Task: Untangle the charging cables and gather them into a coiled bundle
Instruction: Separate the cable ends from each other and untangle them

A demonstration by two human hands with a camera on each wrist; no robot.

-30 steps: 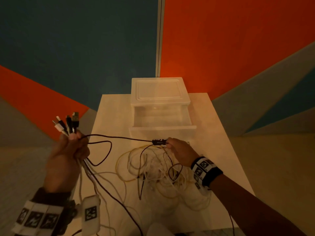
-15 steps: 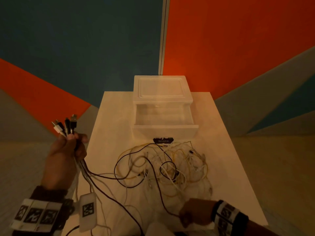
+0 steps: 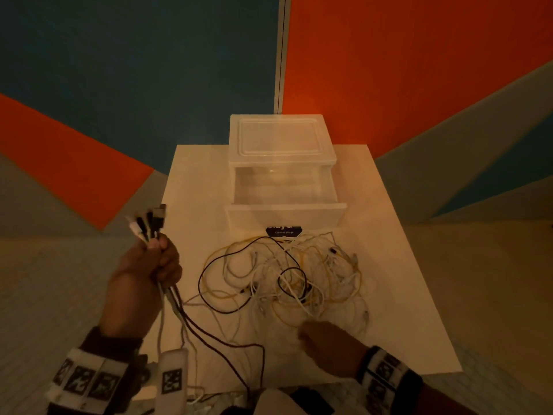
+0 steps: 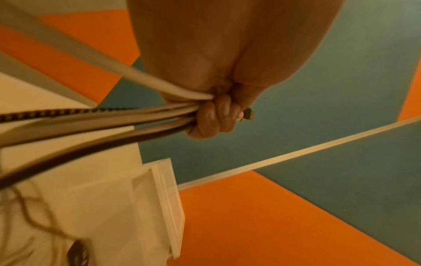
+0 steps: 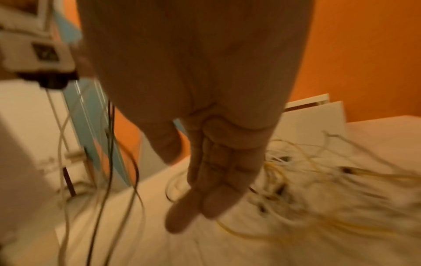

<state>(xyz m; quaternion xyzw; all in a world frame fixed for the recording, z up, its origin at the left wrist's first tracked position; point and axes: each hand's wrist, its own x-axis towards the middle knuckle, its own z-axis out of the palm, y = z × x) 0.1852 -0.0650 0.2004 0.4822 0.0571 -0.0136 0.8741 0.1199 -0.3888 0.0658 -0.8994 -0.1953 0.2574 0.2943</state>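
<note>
A tangle of white, yellow and black charging cables lies on the white table, in front of the drawer box. My left hand is raised at the table's left edge and grips a bundle of several cables, their plugs sticking up above the fist. The held cables trail down over the front of the table. My right hand hovers low at the near edge of the tangle, fingers straight and holding nothing, blurred in the right wrist view.
A translucent plastic drawer box stands at the back middle of the table, its drawer pulled out toward me. A small black label sits at the drawer's front. Orange, blue and grey wall panels surround the table.
My right hand let go of the black plug near the drawer, swung back to the front edge, and now moves forward toward the tangle. The left hand keeps its bundle, slightly lower.
</note>
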